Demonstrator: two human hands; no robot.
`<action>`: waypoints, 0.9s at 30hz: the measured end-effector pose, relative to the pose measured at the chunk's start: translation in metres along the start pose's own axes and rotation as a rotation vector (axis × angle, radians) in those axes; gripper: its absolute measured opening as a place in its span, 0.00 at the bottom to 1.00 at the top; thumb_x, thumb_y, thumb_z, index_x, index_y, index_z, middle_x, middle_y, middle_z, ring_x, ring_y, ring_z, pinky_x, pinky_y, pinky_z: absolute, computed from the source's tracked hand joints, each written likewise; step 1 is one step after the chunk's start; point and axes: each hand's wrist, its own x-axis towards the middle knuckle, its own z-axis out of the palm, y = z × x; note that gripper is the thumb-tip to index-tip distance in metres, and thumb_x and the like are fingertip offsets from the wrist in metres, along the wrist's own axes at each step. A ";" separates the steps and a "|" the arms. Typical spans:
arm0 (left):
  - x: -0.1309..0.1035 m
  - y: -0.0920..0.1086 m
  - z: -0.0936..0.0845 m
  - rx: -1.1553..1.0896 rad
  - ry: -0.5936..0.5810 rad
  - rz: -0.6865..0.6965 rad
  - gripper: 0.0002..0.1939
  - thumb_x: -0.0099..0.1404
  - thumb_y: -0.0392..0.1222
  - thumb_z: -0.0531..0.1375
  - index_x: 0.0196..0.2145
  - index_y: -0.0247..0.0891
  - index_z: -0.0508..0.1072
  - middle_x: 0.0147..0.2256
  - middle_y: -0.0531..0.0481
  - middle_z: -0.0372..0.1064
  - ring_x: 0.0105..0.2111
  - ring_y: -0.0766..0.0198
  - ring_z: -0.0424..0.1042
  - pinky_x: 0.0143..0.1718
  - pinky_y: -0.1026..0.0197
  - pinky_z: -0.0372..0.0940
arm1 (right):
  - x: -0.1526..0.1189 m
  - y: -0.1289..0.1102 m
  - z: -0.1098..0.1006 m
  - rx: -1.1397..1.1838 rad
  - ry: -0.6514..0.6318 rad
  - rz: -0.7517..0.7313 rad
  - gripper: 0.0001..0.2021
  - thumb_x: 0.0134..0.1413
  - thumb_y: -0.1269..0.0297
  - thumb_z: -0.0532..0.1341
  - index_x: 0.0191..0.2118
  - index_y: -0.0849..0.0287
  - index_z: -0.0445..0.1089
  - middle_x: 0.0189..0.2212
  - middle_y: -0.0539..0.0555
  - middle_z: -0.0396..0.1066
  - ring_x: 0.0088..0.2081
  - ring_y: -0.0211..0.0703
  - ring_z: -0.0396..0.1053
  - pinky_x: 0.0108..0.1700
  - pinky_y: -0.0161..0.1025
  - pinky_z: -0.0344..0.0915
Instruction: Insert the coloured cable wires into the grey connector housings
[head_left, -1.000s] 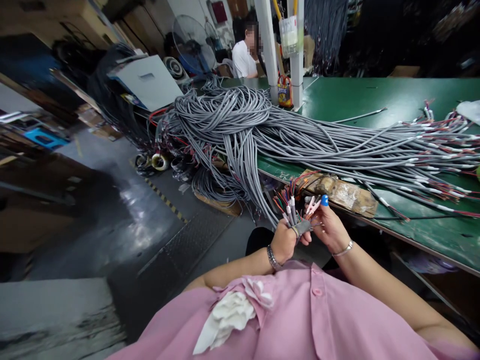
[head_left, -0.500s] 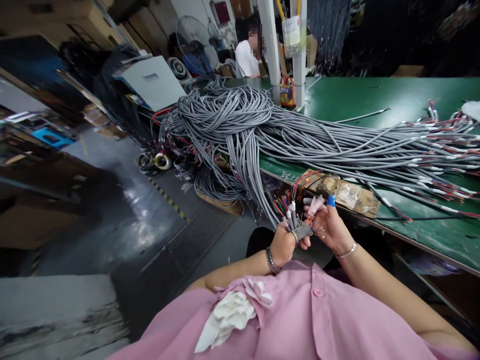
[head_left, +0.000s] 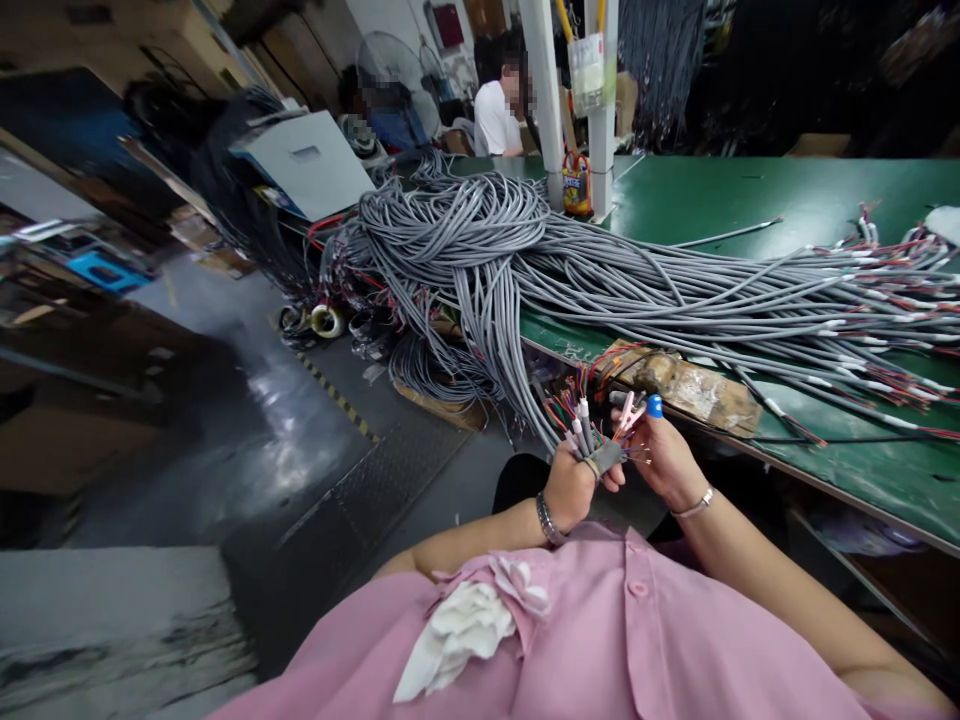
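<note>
My left hand (head_left: 568,488) is closed around a bunch of grey cables (head_left: 534,405), whose stripped ends fan out in thin coloured wires (head_left: 561,408). A grey covering wraps its thumb (head_left: 606,458). Close beside it, my right hand (head_left: 670,462) has its fingers bent around a small pale pink tool (head_left: 628,412) with two arms; its exact kind is unclear. A blue cover (head_left: 655,407) sits on one digit of that hand. Some loose wire ends lie between the two hands, and the right fingertips are partly hidden behind them.
A large heap of grey cables (head_left: 450,225) stretches along the green table (head_left: 697,185). A taped wooden block (head_left: 701,390) lies at its near edge. White posts (head_left: 551,100) rise from the table. Behind it sits a person in white (head_left: 491,120). A pale box (head_left: 307,165) stands left.
The pink tool has turned in my right hand, and its two arms now show apart. The blue-covered digit has shifted slightly left and down. My left hand keeps its hold on the cables.
</note>
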 end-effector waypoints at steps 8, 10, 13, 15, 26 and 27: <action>0.003 -0.008 -0.003 0.010 0.015 0.010 0.19 0.57 0.53 0.62 0.22 0.32 0.71 0.18 0.49 0.68 0.16 0.68 0.65 0.19 0.65 0.62 | 0.009 -0.003 0.005 0.193 0.041 0.072 0.23 0.47 0.39 0.62 0.28 0.58 0.73 0.23 0.52 0.70 0.21 0.39 0.66 0.26 0.39 0.66; 0.003 -0.009 -0.004 0.015 0.009 0.006 0.19 0.57 0.53 0.62 0.22 0.32 0.71 0.18 0.49 0.68 0.16 0.68 0.66 0.19 0.65 0.62 | 0.009 -0.004 0.008 0.195 0.063 0.047 0.22 0.46 0.40 0.63 0.29 0.58 0.73 0.23 0.52 0.71 0.21 0.39 0.66 0.27 0.39 0.67; 0.003 -0.010 -0.005 0.033 0.003 0.000 0.19 0.57 0.53 0.62 0.22 0.33 0.71 0.19 0.49 0.69 0.17 0.68 0.66 0.20 0.65 0.62 | 0.009 -0.005 0.009 0.176 0.080 0.016 0.22 0.46 0.40 0.63 0.29 0.57 0.72 0.24 0.52 0.71 0.22 0.40 0.66 0.27 0.40 0.68; 0.003 -0.011 -0.005 0.038 0.005 0.003 0.18 0.57 0.53 0.62 0.23 0.33 0.71 0.19 0.49 0.69 0.17 0.68 0.66 0.20 0.65 0.62 | 0.009 -0.005 0.009 0.174 0.081 0.015 0.22 0.45 0.40 0.63 0.29 0.57 0.72 0.24 0.52 0.72 0.22 0.40 0.67 0.27 0.40 0.67; -0.007 -0.001 -0.008 0.037 -0.005 0.031 0.18 0.58 0.52 0.62 0.22 0.33 0.72 0.18 0.49 0.68 0.16 0.69 0.65 0.19 0.66 0.60 | 0.003 -0.005 0.001 0.251 -0.054 0.167 0.24 0.52 0.37 0.55 0.32 0.55 0.71 0.32 0.53 0.73 0.26 0.39 0.67 0.30 0.38 0.66; -0.008 0.001 -0.009 0.050 -0.008 0.034 0.19 0.58 0.53 0.62 0.22 0.33 0.71 0.18 0.49 0.68 0.16 0.69 0.65 0.18 0.66 0.60 | 0.002 -0.007 0.001 0.255 -0.058 0.171 0.22 0.53 0.39 0.56 0.33 0.55 0.71 0.33 0.52 0.74 0.27 0.39 0.67 0.30 0.38 0.65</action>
